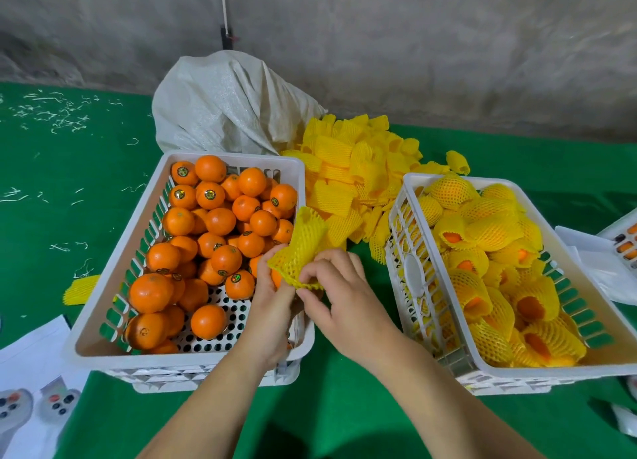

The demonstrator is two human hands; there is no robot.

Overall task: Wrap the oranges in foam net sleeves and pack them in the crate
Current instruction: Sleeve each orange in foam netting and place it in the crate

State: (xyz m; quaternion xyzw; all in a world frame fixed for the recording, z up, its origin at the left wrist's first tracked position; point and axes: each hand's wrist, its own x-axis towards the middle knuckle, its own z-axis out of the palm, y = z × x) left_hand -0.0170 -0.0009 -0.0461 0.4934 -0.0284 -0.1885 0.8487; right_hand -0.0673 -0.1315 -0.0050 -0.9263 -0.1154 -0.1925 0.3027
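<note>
A white crate [103, 307] on the left holds several bare oranges [220, 220]. A second white crate [400, 251] on the right holds several oranges wrapped in yellow foam net [489, 231]. Between them, over the left crate's right rim, both hands work one yellow foam net sleeve [303, 248]. My left hand [272, 307] grips its lower edge, with a bit of orange showing by the fingers. My right hand [341, 296] pinches the sleeve's lower rim from the right. Whether an orange sits inside the sleeve is hidden.
A heap of loose yellow foam sleeves [358, 169] lies behind the crates, beside a grey woven sack [227, 103]. One stray sleeve [81, 288] lies left of the left crate. White papers [31, 358] sit at the lower left on the green table cloth [337, 407].
</note>
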